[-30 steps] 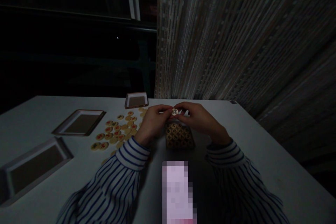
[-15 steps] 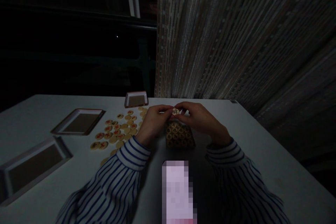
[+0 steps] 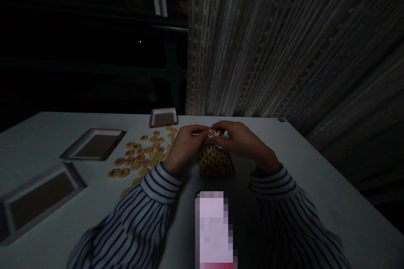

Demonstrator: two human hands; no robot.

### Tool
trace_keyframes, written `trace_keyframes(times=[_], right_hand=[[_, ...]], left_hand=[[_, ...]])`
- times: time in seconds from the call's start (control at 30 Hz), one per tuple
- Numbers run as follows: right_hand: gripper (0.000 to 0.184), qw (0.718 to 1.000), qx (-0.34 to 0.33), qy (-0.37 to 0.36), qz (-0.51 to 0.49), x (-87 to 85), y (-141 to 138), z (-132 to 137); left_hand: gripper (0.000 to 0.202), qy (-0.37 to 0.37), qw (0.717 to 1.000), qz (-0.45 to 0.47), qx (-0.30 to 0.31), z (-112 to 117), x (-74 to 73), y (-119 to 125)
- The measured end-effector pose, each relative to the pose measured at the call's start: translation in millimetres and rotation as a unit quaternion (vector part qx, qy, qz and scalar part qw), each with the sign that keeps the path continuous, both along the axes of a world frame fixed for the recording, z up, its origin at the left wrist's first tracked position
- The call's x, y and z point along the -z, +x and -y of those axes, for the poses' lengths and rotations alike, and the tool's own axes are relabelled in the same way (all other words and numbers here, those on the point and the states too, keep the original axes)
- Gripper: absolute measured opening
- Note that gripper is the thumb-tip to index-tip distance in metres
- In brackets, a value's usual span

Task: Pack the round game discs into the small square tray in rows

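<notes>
My left hand and my right hand meet over the table, both pinching one small round wooden game piece between their fingertips. Right below the hands lies a small box filled with several round pieces in rows. Both arms wear striped sleeves. Left of my left hand, several loose round wooden pieces with red or black marks are scattered on the white table.
Three shallow box halves stand on the table: one at the back, one at the left middle, one at the near left. A beaded curtain hangs behind the table. The room is dark.
The hands and the held piece have stayed almost still; the view has shifted slightly.
</notes>
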State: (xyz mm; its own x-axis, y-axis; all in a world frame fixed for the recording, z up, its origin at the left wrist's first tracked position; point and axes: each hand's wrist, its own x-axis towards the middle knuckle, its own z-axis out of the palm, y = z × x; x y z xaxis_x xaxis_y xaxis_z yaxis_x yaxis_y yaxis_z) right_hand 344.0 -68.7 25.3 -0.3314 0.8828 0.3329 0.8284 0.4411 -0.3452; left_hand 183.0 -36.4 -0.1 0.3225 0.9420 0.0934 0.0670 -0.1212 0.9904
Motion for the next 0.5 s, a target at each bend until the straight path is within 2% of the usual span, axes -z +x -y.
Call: trace_keyframes(times=[0.33,0.5], right_hand=[[0.028,1.000,-0.003,-0.004,0.005,-2.1,0.7,1.3],[0.027,1.000,-0.005,-0.005,0.019,-2.5,1.8,1.4]], left_hand=[[0.022,0.016,1.000,-0.007,0.007,-3.1,6.4,-0.2],[0.021,0.008,1.000,-0.017,0.008,-1.9,5.0,0.2]])
